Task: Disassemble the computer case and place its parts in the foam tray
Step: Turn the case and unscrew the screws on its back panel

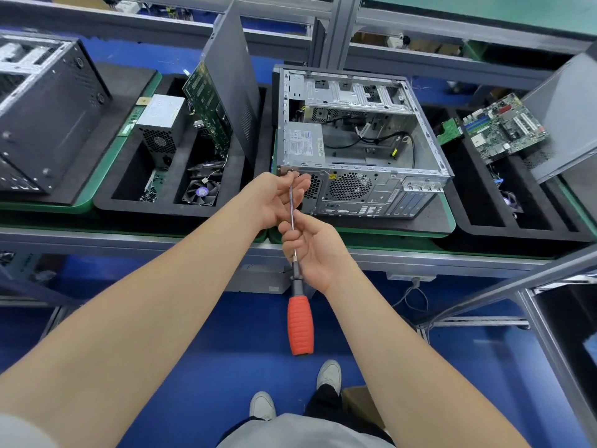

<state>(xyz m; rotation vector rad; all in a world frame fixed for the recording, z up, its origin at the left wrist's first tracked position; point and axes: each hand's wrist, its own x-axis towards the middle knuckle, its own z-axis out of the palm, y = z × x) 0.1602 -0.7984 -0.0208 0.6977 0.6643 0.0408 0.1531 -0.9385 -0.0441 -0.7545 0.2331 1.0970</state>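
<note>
Computer case (361,140), boxy perforated steel, ribbed screwdriver (300,321)

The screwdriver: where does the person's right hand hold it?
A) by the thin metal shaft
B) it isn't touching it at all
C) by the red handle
A: the right hand pinches the metal shaft of the screwdriver, whose red handle hangs free below the hand.

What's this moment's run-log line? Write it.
stage: screwdriver tip at computer case rear corner | right hand: grips shaft | left hand: steadies shaft near tip | handle: free
</note>
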